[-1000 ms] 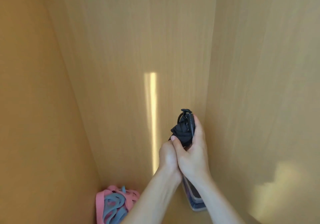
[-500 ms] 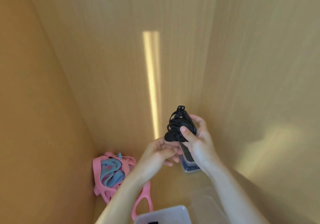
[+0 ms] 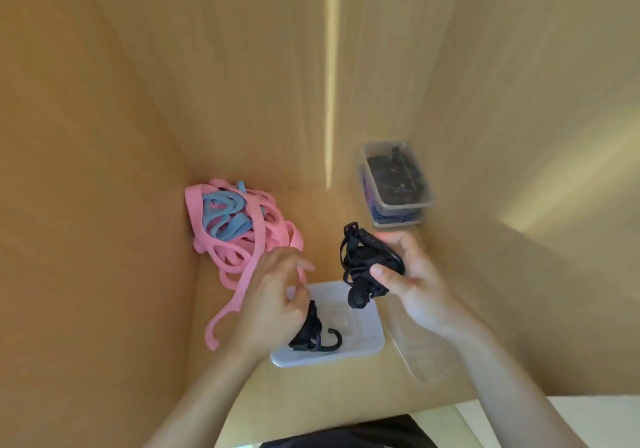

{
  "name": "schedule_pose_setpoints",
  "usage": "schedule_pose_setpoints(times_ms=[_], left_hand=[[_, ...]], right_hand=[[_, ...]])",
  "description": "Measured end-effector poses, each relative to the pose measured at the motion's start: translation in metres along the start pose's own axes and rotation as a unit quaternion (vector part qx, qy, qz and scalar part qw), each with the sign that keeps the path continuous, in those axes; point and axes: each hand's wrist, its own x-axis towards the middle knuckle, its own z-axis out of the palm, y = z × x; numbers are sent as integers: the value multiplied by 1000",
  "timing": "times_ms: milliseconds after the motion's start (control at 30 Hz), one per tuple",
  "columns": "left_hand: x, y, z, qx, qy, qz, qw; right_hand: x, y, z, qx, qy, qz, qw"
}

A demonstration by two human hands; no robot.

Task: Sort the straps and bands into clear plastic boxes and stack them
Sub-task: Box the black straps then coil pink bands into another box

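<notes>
Right hand [image 3: 412, 285] fingers curled round black strap bundle [image 3: 367, 267] | left hand [image 3: 277, 295] loosely curled, holding nothing I can see | drop it compact into open box [image 3: 363, 343], no hooks snagging

Wooden cabinet walls [image 3: 104, 136] enclose a wooden shelf floor [image 3: 329, 388].

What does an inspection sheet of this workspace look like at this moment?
Surface: wooden shelf floor, walled on the left, back and right.
Job's things: pink and blue bands heaped in the back left corner; black straps held up; open box with a black strap inside; stacked boxes at the back right, already filled.
Clutter: clear lid right of the open box.
Hands: right hand grips the black straps; left hand over the open box, fingers curled, hold unclear.
Cables: nothing seen.
Surroundings: sunlight stripe on the back wall.
</notes>
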Motion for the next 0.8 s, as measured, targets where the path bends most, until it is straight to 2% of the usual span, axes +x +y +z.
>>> schedule_pose_setpoints(times_ms=[167, 333, 500, 633, 667, 800], left_hand=[[-22, -29, 18, 99, -27, 8, 995], [-27, -41, 34, 63, -89, -22, 994], [-31, -39, 41, 101, -54, -24, 993], [-33, -39, 44, 114, -43, -31, 992], [-33, -39, 44, 105, -36, -39, 993], [-34, -36, 44, 87, -27, -28, 995]], right_hand=[[-21, 24, 21, -134, -51, 39, 989], [-34, 34, 42, -239, -56, 12, 969], [-35, 38, 56, -334, -70, -60, 938], [-30, 41, 57, -386, -63, -50, 919], [-29, 40, 56, -410, -59, -62, 908], [-26, 33, 56, -552, -21, -106, 827]])
